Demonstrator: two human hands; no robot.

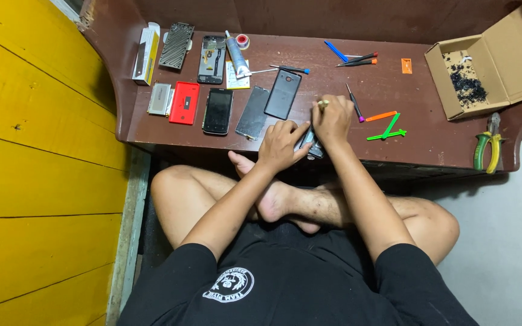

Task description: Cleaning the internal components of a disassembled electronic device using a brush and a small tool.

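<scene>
A: What lay at the left of the table (pixel 394 151)?
B: A red phone cover (pixel 184 103), then a black phone (pixel 218 111).
A: And at centre frame?
B: The left hand (pixel 280 145) pressed flat on a small dark phone part (pixel 313 145), which sat between both hands at the table's near edge. The right hand (pixel 332 119), just above it, had its grip pinched around a thin yellowish tool (pixel 322 103).
A: Farther right?
B: Green picks (pixel 388 130), then a cardboard box (pixel 484 66).
</scene>
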